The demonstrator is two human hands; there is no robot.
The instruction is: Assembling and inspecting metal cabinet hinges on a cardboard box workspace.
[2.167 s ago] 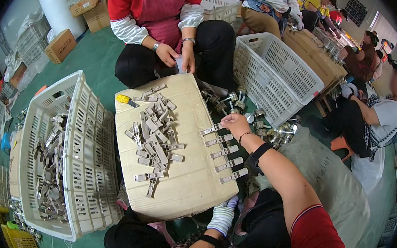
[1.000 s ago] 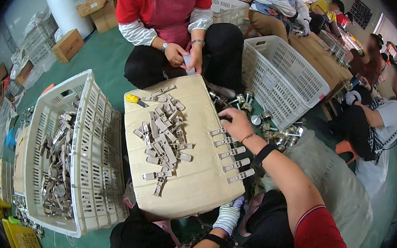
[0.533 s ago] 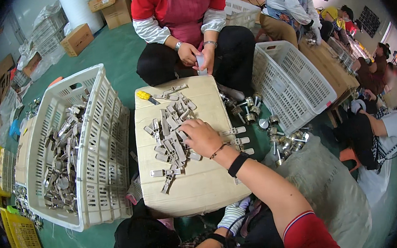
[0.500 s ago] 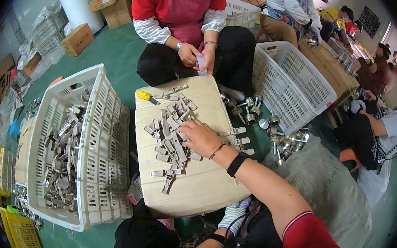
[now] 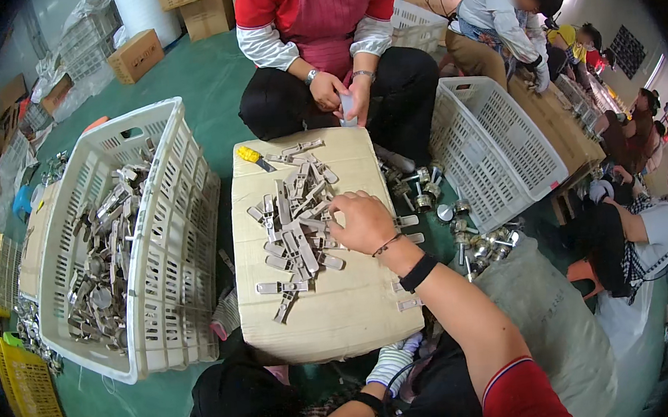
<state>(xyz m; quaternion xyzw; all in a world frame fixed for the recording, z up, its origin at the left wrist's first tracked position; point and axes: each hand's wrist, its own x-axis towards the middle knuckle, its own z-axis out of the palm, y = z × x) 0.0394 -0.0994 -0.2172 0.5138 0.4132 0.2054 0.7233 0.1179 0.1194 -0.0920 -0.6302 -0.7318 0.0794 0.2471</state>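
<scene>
Metal plates (image 5: 296, 228) lie heaped in the middle of the cardboard board (image 5: 336, 313), with a yellow-handled tool (image 5: 251, 156) at its far left corner.

Far left: white basket (image 5: 166, 217) full of the same grey metal parts, standing just beside the board. It sits where it did 2.2 s ago.

Centre: right hand (image 5: 363, 222) now rests palm down on the right edge of the heap, fingers curled onto the plates. 1 s ago it was at the board's right edge, by the short row of single plates (image 5: 405, 238) laid there. It has swung left to the pile; judged, it is reaching for a fresh piece. Whether a plate is pinched under the fingers, cannot tell.

Low centre: left hand (image 5: 389, 364), in a white glove, sits below the board's near edge, unmoved; its grip is hidden.

Right: round metal knobs (image 5: 465, 236) on the floor, then a second white basket (image 5: 497, 152).

Far side: another person in a red top, both hands on a small pale piece.
</scene>
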